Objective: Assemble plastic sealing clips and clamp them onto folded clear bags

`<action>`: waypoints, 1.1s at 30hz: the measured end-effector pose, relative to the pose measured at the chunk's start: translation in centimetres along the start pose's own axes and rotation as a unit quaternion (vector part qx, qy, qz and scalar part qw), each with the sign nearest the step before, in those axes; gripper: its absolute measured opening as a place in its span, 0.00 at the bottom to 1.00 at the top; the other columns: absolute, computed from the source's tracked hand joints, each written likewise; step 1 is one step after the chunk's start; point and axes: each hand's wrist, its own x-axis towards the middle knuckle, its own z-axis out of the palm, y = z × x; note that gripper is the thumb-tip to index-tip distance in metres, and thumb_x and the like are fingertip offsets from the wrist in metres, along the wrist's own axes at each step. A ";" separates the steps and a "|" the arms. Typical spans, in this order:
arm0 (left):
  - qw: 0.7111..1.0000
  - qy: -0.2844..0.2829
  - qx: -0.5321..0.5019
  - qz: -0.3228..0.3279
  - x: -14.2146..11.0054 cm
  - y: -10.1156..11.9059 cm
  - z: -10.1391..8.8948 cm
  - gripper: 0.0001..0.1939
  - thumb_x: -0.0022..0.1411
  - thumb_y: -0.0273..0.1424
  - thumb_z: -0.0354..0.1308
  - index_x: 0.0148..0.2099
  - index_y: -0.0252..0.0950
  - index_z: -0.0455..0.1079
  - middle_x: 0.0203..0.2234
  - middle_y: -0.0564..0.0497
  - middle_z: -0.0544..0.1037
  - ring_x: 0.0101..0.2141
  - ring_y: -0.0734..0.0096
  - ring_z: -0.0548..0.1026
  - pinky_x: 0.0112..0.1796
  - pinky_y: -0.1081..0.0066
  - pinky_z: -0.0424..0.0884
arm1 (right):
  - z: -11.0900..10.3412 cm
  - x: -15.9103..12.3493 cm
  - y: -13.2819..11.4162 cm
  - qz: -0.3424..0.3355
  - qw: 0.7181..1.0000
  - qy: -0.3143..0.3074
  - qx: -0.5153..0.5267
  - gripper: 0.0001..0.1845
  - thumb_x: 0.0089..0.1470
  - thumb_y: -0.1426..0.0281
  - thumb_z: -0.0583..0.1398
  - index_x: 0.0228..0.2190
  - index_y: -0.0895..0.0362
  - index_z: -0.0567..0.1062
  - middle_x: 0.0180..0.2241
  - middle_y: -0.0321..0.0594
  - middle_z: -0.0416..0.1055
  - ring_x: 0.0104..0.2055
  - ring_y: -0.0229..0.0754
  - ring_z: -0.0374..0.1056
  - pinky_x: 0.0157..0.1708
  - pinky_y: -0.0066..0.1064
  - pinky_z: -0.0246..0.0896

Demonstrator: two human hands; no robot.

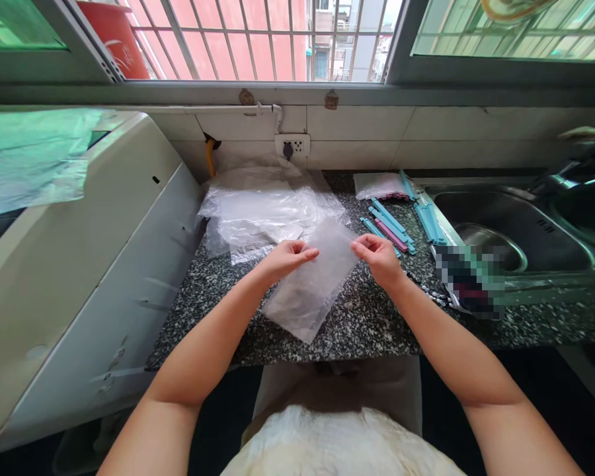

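A clear, frosted plastic bag (313, 284) hangs slantwise over the counter between my hands. My left hand (290, 258) pinches its left edge between thumb and fingers. At the upper right corner, my right hand (378, 256) grips the same bag, fingers closed. Behind my left hand lies a loose pile of clear plastic bags (268, 205). Several blue bag-sealing clips (391, 219) and a purple one (391, 235) lie just beyond my right hand. More blue clips (429, 218) rest beside the sink. Whether the bag holds anything cannot be made out; it looks flat.
The speckled stone counter (371, 324) runs to a metal sink (540, 238) on the right. A filled clear packet (383, 185) lies near the wall, below and right of a socket (293, 144). A blurred-out package (469, 281) sits by the sink. A white appliance (104, 264) stands left.
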 end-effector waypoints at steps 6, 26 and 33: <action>1.000 0.011 0.008 0.001 0.2 0.1 -0.1 0.14 0.45 0.39 0.63 0.21 0.34 0.70 0.13 0.54 0.66 0.17 0.79 0.59 0.19 0.76 0.53 | -0.5 0.4 0.6 -0.003 1.000 0.000 -0.019 0.19 0.41 0.53 0.61 0.19 0.56 0.67 0.18 0.32 0.58 0.23 0.33 0.51 0.25 0.29 0.49; 0.995 0.075 -0.045 0.045 0.0 0.4 1.1 0.13 0.45 0.38 0.63 0.23 0.32 0.69 0.16 0.55 0.67 0.20 0.80 0.60 0.22 0.75 0.55 | 0.6 -0.5 0.1 0.034 0.995 -0.090 0.027 0.19 0.38 0.55 0.64 0.19 0.57 0.67 0.19 0.30 0.58 0.23 0.32 0.52 0.26 0.28 0.49; 0.995 0.072 -0.040 0.055 0.0 0.4 1.0 0.13 0.48 0.37 0.62 0.23 0.32 0.67 0.16 0.56 0.64 0.19 0.81 0.58 0.21 0.76 0.53 | 0.3 -0.3 -0.1 0.038 0.996 -0.076 0.034 0.19 0.38 0.55 0.64 0.19 0.58 0.68 0.19 0.31 0.62 0.23 0.32 0.54 0.26 0.27 0.51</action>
